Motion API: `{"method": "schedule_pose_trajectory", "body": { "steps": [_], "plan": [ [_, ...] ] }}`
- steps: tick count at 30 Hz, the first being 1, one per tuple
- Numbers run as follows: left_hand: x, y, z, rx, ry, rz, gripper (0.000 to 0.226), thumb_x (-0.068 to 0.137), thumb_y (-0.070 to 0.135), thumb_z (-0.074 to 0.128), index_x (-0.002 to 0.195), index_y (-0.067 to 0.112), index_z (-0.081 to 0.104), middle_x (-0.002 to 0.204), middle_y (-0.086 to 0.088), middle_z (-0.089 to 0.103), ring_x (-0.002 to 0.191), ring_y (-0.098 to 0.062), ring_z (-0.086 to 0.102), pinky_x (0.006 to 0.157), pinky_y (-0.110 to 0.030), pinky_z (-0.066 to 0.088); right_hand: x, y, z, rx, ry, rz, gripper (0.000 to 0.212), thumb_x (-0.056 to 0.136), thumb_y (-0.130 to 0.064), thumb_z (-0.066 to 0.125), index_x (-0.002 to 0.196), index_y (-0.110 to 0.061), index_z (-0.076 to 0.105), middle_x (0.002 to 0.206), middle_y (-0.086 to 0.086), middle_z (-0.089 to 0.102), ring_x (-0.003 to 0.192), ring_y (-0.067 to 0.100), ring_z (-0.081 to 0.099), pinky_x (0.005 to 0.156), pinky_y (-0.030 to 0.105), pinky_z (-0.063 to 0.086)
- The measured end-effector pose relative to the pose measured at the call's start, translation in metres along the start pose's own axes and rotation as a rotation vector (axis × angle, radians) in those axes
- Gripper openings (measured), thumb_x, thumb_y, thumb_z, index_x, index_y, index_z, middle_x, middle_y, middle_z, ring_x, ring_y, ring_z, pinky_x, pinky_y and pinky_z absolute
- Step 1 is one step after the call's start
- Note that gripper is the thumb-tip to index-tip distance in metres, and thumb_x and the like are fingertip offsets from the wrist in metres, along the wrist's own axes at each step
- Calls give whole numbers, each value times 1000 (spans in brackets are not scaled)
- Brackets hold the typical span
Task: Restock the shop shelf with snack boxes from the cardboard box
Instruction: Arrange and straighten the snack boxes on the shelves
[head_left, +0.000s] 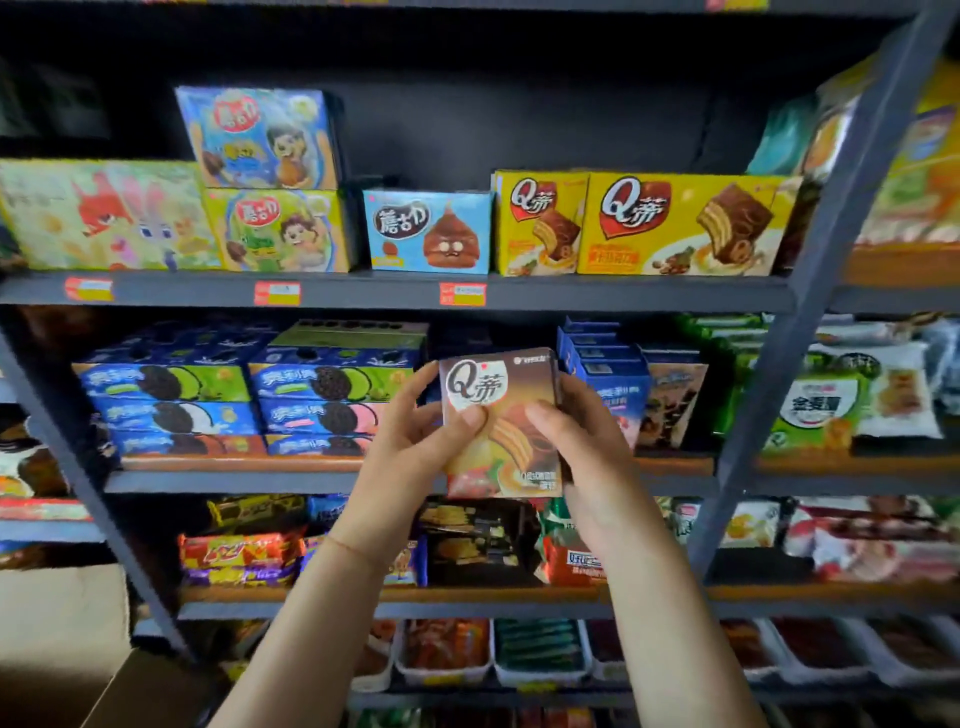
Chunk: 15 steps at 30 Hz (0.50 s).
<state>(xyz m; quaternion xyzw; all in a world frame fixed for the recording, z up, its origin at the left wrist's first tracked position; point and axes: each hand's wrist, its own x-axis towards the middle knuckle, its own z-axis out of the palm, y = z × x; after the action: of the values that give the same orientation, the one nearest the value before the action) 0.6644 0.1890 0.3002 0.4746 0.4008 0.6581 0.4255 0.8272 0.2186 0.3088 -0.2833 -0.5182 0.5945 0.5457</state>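
Note:
I hold a brown snack box (506, 452) with a cake picture upright in front of the middle shelf. My left hand (415, 441) grips its left edge, thumb on the front. My right hand (576, 441) grips its right edge, thumb across the front. On the upper shelf (395, 291) stand two yellow boxes of the same brand (680, 223), a small blue box (428, 231) and stacked cartoon boxes (270, 182). A flap of the cardboard box (150, 691) shows at the bottom left.
Blue cookie boxes (249, 405) fill the middle shelf on the left, blue cartons (608, 374) and green bags (815, 405) on the right. Packets and trays fill the lower shelves. A dark gap lies above the small blue box and the yellow boxes. A slanted upright (810, 291) divides the racks.

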Motion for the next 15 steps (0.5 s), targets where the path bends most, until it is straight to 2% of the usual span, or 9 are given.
{"method": "schedule_pose_trajectory", "body": {
  "steps": [4, 7, 9, 13, 15],
  "plan": [
    [27, 2, -5, -13, 9, 94, 71, 82, 22, 78, 144, 27, 43, 117, -8, 71, 109, -24, 69, 88, -38, 56, 24, -7, 6, -120, 58, -32, 53, 75, -28, 80, 123, -22, 59, 106, 4, 73, 99, 23, 71, 87, 45, 58],
    [50, 7, -12, -9, 7, 172, 74, 80, 19, 80, 144, 26, 43, 118, -7, 70, 107, -19, 69, 81, -29, 56, 43, -8, 11, -236, 66, -90, 41, 86, -26, 74, 124, -27, 59, 109, -3, 73, 103, 16, 70, 89, 38, 56],
    [66, 12, -18, 13, -12, 212, 73, 79, 19, 79, 143, 27, 44, 119, -6, 69, 108, -19, 68, 80, -30, 57, 55, -8, 16, -308, 81, -133, 37, 90, -27, 70, 125, -32, 60, 110, -8, 73, 105, 12, 69, 92, 36, 54],
    [86, 29, -25, 49, -52, 277, 70, 79, 17, 81, 140, 25, 47, 115, -5, 70, 104, -17, 69, 79, -29, 57, 72, -12, 29, -325, 110, -197, 35, 89, -30, 70, 122, -34, 61, 108, -10, 74, 102, 8, 70, 84, 25, 54],
    [93, 39, -24, 62, -81, 316, 63, 80, 18, 79, 136, 23, 52, 114, -3, 71, 102, -17, 70, 79, -28, 57, 77, -16, 32, -293, 124, -225, 43, 84, -34, 71, 126, -29, 61, 109, -6, 74, 102, 11, 70, 81, 25, 56]
  ]
}}
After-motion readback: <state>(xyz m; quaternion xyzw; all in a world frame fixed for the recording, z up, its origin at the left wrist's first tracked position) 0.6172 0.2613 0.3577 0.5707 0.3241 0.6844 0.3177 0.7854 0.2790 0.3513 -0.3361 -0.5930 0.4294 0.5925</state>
